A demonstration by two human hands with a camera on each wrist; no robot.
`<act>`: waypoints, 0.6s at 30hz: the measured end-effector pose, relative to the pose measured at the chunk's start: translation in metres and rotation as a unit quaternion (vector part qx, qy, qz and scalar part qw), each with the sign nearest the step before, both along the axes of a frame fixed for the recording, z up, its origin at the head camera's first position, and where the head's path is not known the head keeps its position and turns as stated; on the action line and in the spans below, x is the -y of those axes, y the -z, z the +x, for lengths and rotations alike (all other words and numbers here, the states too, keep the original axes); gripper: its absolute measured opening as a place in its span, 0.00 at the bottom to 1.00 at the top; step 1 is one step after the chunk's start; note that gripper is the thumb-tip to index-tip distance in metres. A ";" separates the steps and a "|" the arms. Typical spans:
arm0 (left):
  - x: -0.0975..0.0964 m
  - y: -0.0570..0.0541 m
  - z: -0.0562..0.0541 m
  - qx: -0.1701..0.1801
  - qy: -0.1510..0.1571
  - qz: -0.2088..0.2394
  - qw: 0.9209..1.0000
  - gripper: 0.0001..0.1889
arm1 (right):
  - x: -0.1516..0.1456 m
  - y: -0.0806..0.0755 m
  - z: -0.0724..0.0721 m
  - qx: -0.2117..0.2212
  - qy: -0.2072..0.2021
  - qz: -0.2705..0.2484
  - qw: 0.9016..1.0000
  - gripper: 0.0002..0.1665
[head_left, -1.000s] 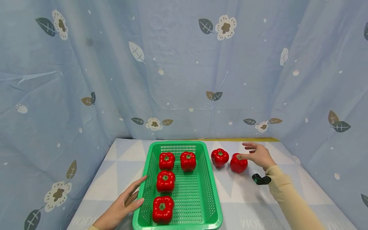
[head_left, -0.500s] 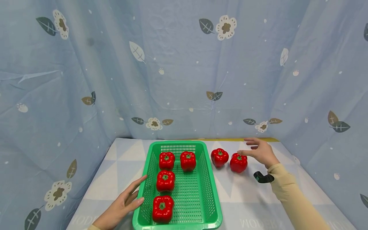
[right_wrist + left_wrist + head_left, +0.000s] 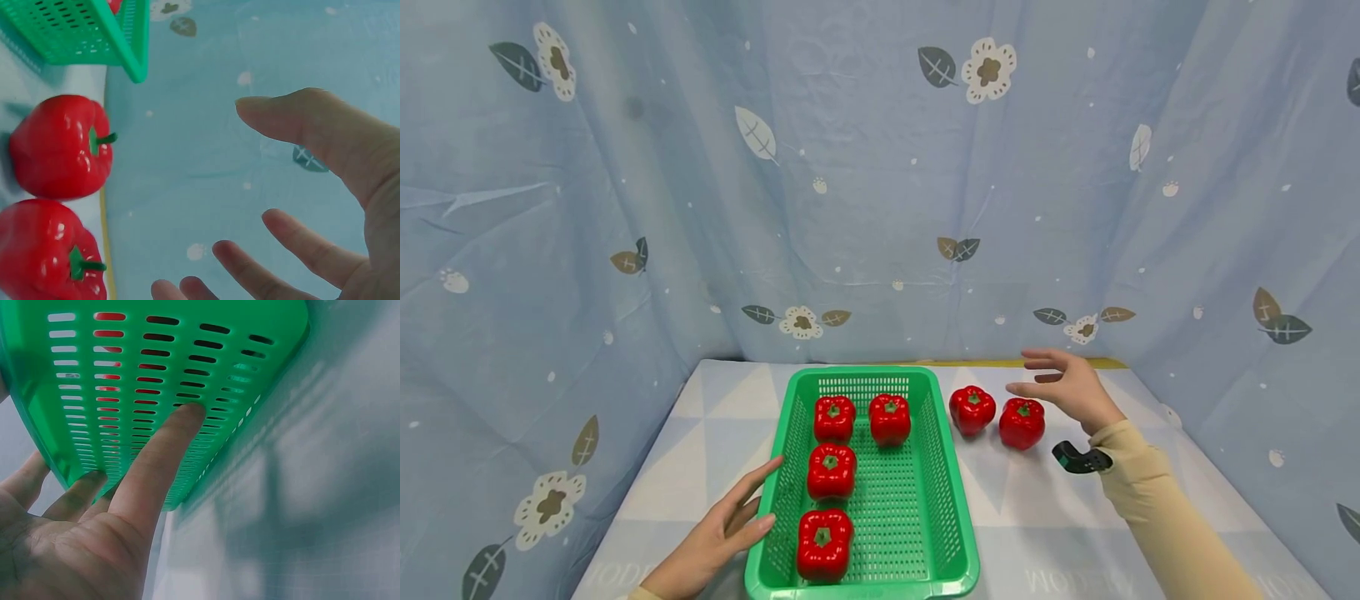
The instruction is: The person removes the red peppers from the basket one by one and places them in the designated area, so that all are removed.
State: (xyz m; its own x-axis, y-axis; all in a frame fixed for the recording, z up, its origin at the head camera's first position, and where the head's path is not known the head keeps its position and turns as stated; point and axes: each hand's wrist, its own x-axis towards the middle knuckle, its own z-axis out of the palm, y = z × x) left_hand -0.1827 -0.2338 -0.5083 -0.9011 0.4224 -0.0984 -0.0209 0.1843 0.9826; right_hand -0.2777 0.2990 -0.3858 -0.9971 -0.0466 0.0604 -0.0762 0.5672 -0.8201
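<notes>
In the head view my left hand [image 3: 718,533] lies along the left side of the green basket [image 3: 891,517], fingers extended. The left wrist view shows its fingertips against the slotted basket wall [image 3: 206,347]. Several red bell peppers [image 3: 831,471] stand inside, mostly in the left part. My right hand [image 3: 1071,392] hovers over the table right of the basket, thumb and fingers spread, holding nothing. Just below it is one red bell pepper [image 3: 1022,425]; another bell pepper [image 3: 973,411] sits between that one and the basket. Both show green stems in the right wrist view.
A pale patterned cloth covers the table [image 3: 1037,508]. Blue curtain [image 3: 880,208] with flowers and leaves closes off the back and both sides. A black strap-like device [image 3: 1081,458] juts from the right wrist.
My right hand has risen off the nearer bell pepper, its thumb now clear above it, and drifted slightly left. The left hand, basket and peppers stay as they were.
</notes>
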 end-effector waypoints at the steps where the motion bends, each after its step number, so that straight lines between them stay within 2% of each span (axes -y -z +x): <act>1: 0.000 0.000 0.000 0.000 -0.001 -0.001 1.000 0.35 | 0.002 -0.001 0.001 0.000 -0.003 -0.006 1.000 0.49; 18: -0.001 -0.001 0.002 -0.004 -0.013 -0.001 1.000 0.36 | 0.025 -0.013 0.001 -0.008 -0.051 -0.089 0.995 0.43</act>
State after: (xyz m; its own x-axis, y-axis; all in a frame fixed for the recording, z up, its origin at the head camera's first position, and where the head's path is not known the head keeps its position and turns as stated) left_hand -0.1805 -0.2325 -0.5078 -0.9126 0.3984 -0.0916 -0.0175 0.1858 0.9824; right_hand -0.2768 0.2735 -0.3730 -0.9865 -0.1347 0.0928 -0.1399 0.4010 -0.9053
